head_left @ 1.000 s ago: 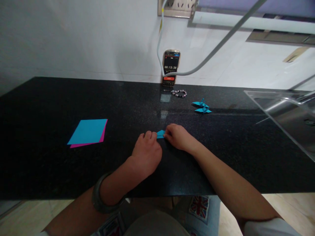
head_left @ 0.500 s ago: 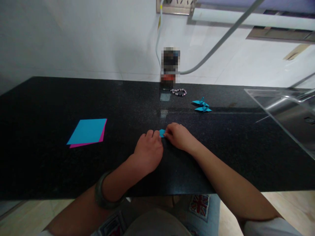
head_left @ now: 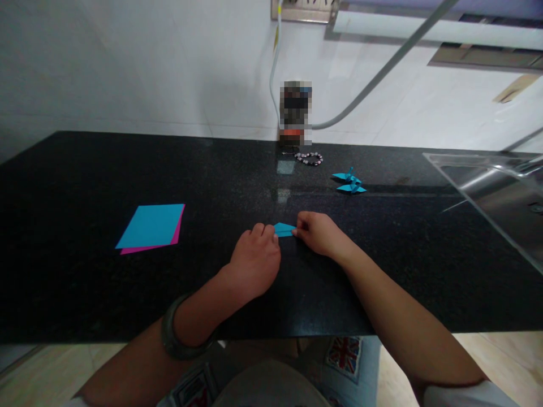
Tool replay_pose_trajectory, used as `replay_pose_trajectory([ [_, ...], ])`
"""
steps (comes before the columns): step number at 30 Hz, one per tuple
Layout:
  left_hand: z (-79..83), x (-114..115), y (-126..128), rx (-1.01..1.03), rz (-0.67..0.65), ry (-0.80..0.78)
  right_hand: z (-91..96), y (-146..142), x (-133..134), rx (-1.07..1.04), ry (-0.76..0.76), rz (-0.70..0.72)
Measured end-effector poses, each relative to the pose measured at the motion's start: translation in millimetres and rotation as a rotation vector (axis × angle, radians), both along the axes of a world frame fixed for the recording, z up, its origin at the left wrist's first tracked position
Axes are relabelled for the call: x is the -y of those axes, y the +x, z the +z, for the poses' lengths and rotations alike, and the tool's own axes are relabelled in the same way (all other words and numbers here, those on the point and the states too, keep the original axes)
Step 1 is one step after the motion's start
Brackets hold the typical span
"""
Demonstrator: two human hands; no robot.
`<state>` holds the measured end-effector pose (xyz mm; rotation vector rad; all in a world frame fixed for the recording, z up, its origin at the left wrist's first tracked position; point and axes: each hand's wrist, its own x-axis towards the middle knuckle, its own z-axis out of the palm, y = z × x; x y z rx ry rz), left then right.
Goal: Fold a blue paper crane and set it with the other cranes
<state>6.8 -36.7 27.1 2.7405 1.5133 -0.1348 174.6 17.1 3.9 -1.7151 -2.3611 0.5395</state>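
Observation:
A small folded blue paper lies on the black counter between my two hands. My left hand, fingers curled, pinches its left end against the counter. My right hand pinches its right end with curled fingers. Only a narrow blue strip shows between the fingertips; the rest is hidden under them. A dark bangle sits on my left wrist.
A blue sheet on a pink sheet lies at the left. A finished blue paper crane and a bead bracelet sit further back. A phone leans on the wall with a cable. A steel sink is at the right.
My right hand has slid a little to the right along the paper, so more of the blue strip shows. The left hand has stayed where it was.

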Motion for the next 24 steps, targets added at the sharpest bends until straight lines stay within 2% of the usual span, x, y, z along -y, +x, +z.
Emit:
replay_pose_trajectory([
  [3,0.7,-0.2,0.0,-0.001,0.007,-0.004,0.5,3.9,0.7,-0.052,0.021,0.062],
  [8,1.3,-0.8,-0.7,0.014,0.015,0.011,5.6,4.2,2.8,-0.069,0.1,0.269],
  [15,-5.7,-8.8,-2.4,0.076,0.128,0.068,18.2,3.8,12.5,0.015,0.018,0.41],
  [21,-14.6,-20.7,-7.7,0.109,0.147,0.079,22.4,2.4,18.5,-0.107,-0.057,0.58],
  [24,-20.7,-25.2,-11.6,0.152,0.118,0.078,18.4,3.3,13.8,-0.179,-0.012,0.544],
])
